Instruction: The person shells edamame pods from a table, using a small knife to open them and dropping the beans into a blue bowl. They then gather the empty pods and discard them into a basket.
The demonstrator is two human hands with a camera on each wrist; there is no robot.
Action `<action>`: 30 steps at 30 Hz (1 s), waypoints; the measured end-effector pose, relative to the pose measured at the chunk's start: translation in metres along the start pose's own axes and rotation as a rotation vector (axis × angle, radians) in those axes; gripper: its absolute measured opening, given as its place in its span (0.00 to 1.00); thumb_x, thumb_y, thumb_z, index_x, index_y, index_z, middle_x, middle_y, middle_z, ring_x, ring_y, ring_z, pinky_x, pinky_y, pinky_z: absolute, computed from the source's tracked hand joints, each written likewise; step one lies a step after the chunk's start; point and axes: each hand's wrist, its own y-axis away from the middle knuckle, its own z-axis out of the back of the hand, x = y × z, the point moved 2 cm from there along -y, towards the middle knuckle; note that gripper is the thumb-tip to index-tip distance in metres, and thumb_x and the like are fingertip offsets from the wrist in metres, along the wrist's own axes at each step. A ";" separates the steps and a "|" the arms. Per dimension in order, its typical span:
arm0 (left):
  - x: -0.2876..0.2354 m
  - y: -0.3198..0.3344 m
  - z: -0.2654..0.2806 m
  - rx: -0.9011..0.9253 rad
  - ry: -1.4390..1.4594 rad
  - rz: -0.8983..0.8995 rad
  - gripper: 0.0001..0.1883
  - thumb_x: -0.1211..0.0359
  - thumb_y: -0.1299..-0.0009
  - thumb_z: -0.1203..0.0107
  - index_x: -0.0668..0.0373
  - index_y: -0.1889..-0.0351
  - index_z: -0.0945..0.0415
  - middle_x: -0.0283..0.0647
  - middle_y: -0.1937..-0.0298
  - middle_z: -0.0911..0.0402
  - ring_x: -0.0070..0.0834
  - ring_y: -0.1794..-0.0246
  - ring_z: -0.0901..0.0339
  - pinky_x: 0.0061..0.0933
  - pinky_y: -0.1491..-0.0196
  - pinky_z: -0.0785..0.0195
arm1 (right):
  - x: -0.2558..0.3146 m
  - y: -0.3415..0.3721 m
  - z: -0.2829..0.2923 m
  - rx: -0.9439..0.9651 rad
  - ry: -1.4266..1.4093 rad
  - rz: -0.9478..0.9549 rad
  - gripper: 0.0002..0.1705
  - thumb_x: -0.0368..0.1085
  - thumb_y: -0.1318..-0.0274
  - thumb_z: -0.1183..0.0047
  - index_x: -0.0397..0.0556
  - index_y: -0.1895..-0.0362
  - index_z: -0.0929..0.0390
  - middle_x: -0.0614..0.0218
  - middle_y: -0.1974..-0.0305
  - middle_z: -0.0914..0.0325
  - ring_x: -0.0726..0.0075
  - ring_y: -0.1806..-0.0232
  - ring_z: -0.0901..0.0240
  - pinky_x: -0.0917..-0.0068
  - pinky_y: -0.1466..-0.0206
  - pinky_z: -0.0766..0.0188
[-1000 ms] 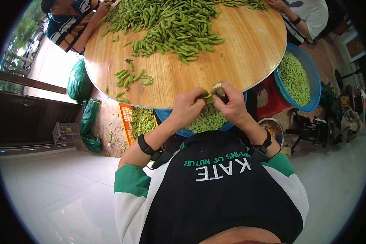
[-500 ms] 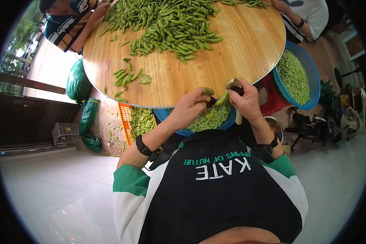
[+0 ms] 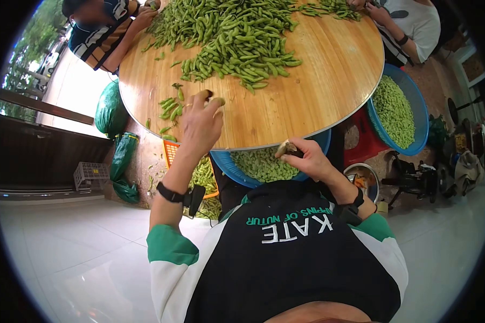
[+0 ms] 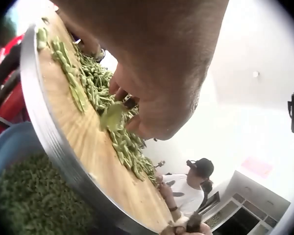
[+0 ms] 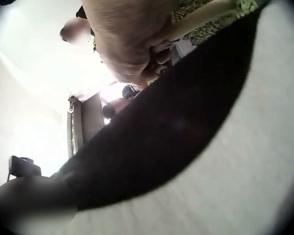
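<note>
My left hand is over the table's near left part, beside a small group of green soybean pods. Its fingers are loosely bent and spread, with a dark cover on one fingertip and an olive one on the thumb. In the left wrist view, a blurred green patch shows at its fingertips. My right hand is at the table's near edge, above a blue basin of shelled beans. It grips a pale wooden-looking stick, seen in the right wrist view; a greyish-tan piece shows at its fingertips.
A large heap of pods covers the far part of the round wooden table. Another blue basin of beans stands at right, an orange basket at lower left. Two people sit at the far side. Green sacks stand left.
The hands were together over the basin with a pod between them, then parted. My left hand has moved left and forward to the small pod group. My right hand has lowered slightly.
</note>
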 end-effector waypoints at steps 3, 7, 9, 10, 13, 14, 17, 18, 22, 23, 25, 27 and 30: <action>0.017 -0.013 -0.048 0.137 0.287 -0.001 0.11 0.75 0.41 0.48 0.60 0.59 0.23 0.48 0.59 0.26 0.44 0.56 0.29 0.40 0.54 0.34 | 0.008 -0.002 0.001 0.016 -0.002 -0.040 0.06 0.29 0.45 0.46 0.41 0.63 0.23 0.74 0.72 0.25 0.86 0.70 0.33 0.84 0.65 0.35; 0.011 -0.035 -0.091 0.161 0.305 0.031 0.09 0.73 0.37 0.48 0.62 0.59 0.25 0.48 0.61 0.27 0.48 0.58 0.29 0.41 0.55 0.35 | 0.009 0.000 0.000 -0.055 -0.078 -0.086 0.07 0.30 0.44 0.46 0.41 0.62 0.24 0.74 0.71 0.24 0.86 0.69 0.33 0.84 0.66 0.36; 0.004 -0.039 -0.091 0.158 0.266 0.051 0.09 0.72 0.36 0.47 0.62 0.59 0.26 0.48 0.61 0.27 0.48 0.57 0.29 0.42 0.55 0.35 | 0.004 0.002 0.005 -0.077 -0.087 -0.111 0.07 0.31 0.44 0.46 0.41 0.62 0.24 0.73 0.71 0.24 0.85 0.70 0.33 0.83 0.66 0.35; 0.002 -0.039 -0.089 0.165 0.227 0.079 0.10 0.71 0.36 0.46 0.63 0.58 0.27 0.49 0.61 0.27 0.49 0.57 0.29 0.42 0.54 0.35 | 0.001 0.003 0.008 -0.094 -0.103 -0.144 0.07 0.31 0.43 0.46 0.41 0.61 0.24 0.72 0.70 0.24 0.84 0.70 0.32 0.83 0.66 0.35; 0.007 -0.031 -0.091 0.127 0.281 0.069 0.11 0.71 0.39 0.43 0.62 0.59 0.27 0.48 0.63 0.26 0.45 0.60 0.27 0.39 0.57 0.33 | 0.001 0.002 0.009 -0.089 -0.062 -0.093 0.09 0.32 0.40 0.50 0.40 0.57 0.26 0.71 0.71 0.25 0.83 0.75 0.33 0.83 0.71 0.36; 0.010 -0.028 -0.092 0.127 0.280 0.069 0.11 0.71 0.39 0.43 0.62 0.59 0.27 0.48 0.63 0.26 0.45 0.60 0.27 0.39 0.57 0.33 | 0.001 0.001 0.010 -0.089 -0.062 -0.092 0.09 0.32 0.40 0.50 0.40 0.57 0.26 0.71 0.71 0.25 0.83 0.75 0.33 0.83 0.71 0.36; 0.023 -0.017 -0.084 0.203 0.491 0.375 0.11 0.76 0.40 0.43 0.63 0.58 0.28 0.44 0.65 0.24 0.36 0.65 0.25 0.32 0.61 0.32 | 0.002 -0.004 0.007 -0.043 -0.331 -0.156 0.13 0.33 0.38 0.55 0.41 0.52 0.29 0.70 0.73 0.28 0.82 0.79 0.37 0.84 0.77 0.39; 0.023 -0.013 -0.078 0.220 0.606 0.410 0.11 0.77 0.40 0.43 0.63 0.60 0.28 0.42 0.66 0.24 0.33 0.66 0.24 0.31 0.63 0.31 | 0.002 -0.007 0.006 -0.061 -0.392 -0.158 0.14 0.34 0.37 0.56 0.41 0.50 0.31 0.70 0.73 0.29 0.83 0.80 0.38 0.85 0.79 0.41; -0.001 -0.004 -0.067 0.223 1.154 0.612 0.08 0.80 0.39 0.44 0.66 0.62 0.28 0.36 0.68 0.24 0.21 0.69 0.25 0.23 0.67 0.30 | -0.012 -0.028 0.003 0.033 -0.453 -0.137 0.18 0.35 0.35 0.58 0.42 0.43 0.35 0.67 0.67 0.28 0.82 0.78 0.39 0.85 0.80 0.41; -0.010 -0.003 -0.063 0.226 1.157 0.611 0.08 0.80 0.39 0.44 0.66 0.62 0.28 0.36 0.68 0.24 0.21 0.69 0.25 0.23 0.67 0.30 | -0.013 -0.032 0.000 0.029 -0.452 -0.139 0.18 0.35 0.35 0.58 0.42 0.43 0.35 0.67 0.67 0.28 0.82 0.78 0.39 0.85 0.80 0.41; -0.029 -0.002 -0.058 0.309 1.508 0.697 0.07 0.79 0.39 0.42 0.66 0.63 0.27 0.35 0.70 0.23 0.19 0.75 0.26 0.19 0.71 0.32 | -0.011 -0.042 -0.008 -0.032 -0.530 -0.092 0.20 0.36 0.34 0.58 0.43 0.41 0.36 0.68 0.67 0.28 0.81 0.78 0.39 0.85 0.80 0.41; -0.039 0.002 -0.061 0.336 1.484 0.713 0.07 0.79 0.39 0.41 0.66 0.63 0.26 0.36 0.71 0.23 0.19 0.76 0.26 0.18 0.73 0.33 | -0.003 -0.042 -0.010 -0.029 -0.600 -0.085 0.14 0.36 0.34 0.57 0.44 0.47 0.33 0.69 0.68 0.28 0.82 0.78 0.38 0.86 0.81 0.41; -0.040 0.006 -0.063 0.393 1.488 0.792 0.06 0.76 0.38 0.40 0.66 0.64 0.24 0.35 0.74 0.22 0.17 0.78 0.27 0.17 0.76 0.36 | -0.004 -0.042 -0.008 -0.004 -0.674 -0.068 0.11 0.37 0.34 0.57 0.46 0.52 0.31 0.71 0.68 0.27 0.83 0.79 0.38 0.86 0.82 0.42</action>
